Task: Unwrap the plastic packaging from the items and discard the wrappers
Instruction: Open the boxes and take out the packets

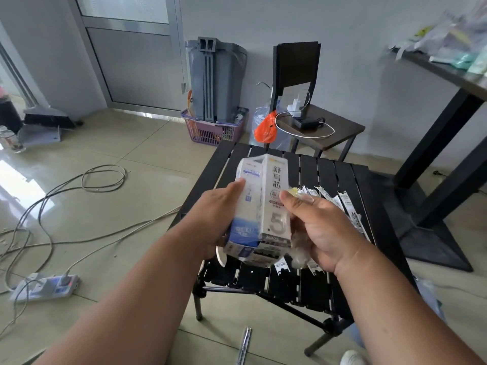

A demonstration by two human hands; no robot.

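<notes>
Box, white and blue with printed characters and a big 5, held upright above the black slatted table, mid-scene. Left hand grips the box's left side, thumb across the front face, fingers behind it and hidden. Right hand pinches crumpled clear plastic wrap against the box's right side, thumb and fingers curled round the film. Row of small printed sachets lies on the table right of the box, partly hidden by the right hand. Far behind: grey bin standing in a purple basket, orange bag, dark side table with charger and white cable. Left floor: loose cables, power strip. Dark table leg and base to the right.
</notes>
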